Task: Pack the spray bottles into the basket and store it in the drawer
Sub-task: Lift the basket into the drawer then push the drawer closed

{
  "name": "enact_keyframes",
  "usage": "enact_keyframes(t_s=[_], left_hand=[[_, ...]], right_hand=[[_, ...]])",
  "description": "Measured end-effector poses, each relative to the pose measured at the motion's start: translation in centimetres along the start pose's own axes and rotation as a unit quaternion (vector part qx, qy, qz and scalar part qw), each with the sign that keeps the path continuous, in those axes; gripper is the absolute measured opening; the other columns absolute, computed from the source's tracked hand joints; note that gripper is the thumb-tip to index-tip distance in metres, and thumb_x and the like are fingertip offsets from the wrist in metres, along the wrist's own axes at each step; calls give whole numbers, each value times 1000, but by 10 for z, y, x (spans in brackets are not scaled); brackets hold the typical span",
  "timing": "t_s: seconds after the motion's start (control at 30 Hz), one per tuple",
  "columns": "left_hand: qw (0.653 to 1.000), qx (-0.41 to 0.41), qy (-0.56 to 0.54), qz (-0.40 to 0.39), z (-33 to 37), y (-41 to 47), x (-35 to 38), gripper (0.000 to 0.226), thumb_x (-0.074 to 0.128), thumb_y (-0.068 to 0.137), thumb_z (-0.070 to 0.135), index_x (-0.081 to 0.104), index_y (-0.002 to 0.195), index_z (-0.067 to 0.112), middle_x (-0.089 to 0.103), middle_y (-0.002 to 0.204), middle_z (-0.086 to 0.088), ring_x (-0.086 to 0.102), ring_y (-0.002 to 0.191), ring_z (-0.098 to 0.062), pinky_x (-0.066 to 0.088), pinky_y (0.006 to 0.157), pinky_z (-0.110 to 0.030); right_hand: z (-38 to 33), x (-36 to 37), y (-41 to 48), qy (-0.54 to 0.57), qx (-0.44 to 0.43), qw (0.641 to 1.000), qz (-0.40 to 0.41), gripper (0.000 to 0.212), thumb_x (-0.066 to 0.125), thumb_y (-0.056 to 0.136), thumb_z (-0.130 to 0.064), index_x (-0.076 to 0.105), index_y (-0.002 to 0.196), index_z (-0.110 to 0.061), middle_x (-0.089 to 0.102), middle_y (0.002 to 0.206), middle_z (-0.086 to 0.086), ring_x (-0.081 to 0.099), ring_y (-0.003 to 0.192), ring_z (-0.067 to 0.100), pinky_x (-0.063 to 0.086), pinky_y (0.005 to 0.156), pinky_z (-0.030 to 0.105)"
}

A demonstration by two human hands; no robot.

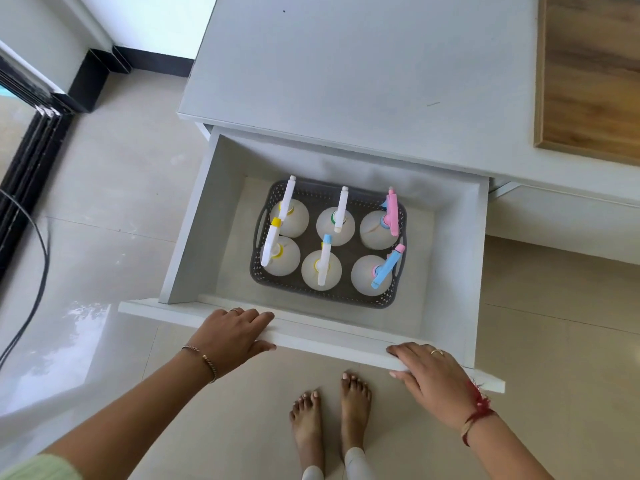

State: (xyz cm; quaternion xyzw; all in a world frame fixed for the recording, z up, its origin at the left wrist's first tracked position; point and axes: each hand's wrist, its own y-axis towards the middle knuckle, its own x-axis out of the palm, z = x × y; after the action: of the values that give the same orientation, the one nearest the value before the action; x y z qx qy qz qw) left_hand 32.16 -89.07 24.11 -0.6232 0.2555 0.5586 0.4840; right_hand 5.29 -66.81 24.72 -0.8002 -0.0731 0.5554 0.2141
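Note:
A grey perforated basket (346, 296) stands on the floor of the pulled-out white drawer (194, 216). Inside it several white spray bottles (375, 233) stand upright in two rows, with white, pink and blue trigger heads. My left hand (232, 337) rests on the drawer's front panel (329, 336) at its left part, fingers curled over the top edge. My right hand (426, 372) grips the same panel near its right end, thumb under the edge.
The drawer belongs to a white cabinet (346, 74) with a bare top; a wooden board (592, 74) lies at its right. My bare feet (329, 417) stand on the tiled floor just below the drawer front. A black cable (38, 258) runs along the floor at left.

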Motion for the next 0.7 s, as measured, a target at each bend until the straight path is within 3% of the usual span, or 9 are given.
enact_keyframes(t_s=[0.1,0.2,0.33,0.6,0.7], left_hand=[[1000,-27,-7,-9,1,8,-7,85,-5,87,63,68,92,19,70,75,3,68,63,-20,52,54,-27],[997,-67,-25,-21,0,19,-8,64,19,85,61,61,102,16,69,93,-3,66,85,-28,50,74,-36],[993,-109,-31,-33,-4,39,-10,46,38,90,55,53,109,16,64,106,-5,60,100,-29,42,86,-38],[988,-152,2,-13,-13,79,-25,45,41,90,53,52,107,13,62,105,-8,58,100,-31,40,83,-39],[985,-171,3,-19,-18,93,-31,47,37,91,55,50,110,14,60,112,-8,53,110,-30,36,97,-41]], right_hand=[[5,-6,10,6,12,1000,-13,30,56,88,-38,60,116,-28,66,110,-12,65,94,18,49,76,34],[12,-10,22,-9,13,1000,-13,34,39,94,-43,49,126,-33,58,122,-15,57,107,14,41,84,31],[18,-24,39,-7,27,1000,6,32,42,94,-40,52,122,-29,62,116,-11,58,101,18,41,81,33],[38,-44,76,-33,41,998,31,27,40,94,-42,51,114,-28,61,109,-8,57,96,21,37,76,33],[43,-48,89,-24,54,997,49,27,43,93,-40,53,112,-24,62,109,-4,56,99,24,38,79,35]])
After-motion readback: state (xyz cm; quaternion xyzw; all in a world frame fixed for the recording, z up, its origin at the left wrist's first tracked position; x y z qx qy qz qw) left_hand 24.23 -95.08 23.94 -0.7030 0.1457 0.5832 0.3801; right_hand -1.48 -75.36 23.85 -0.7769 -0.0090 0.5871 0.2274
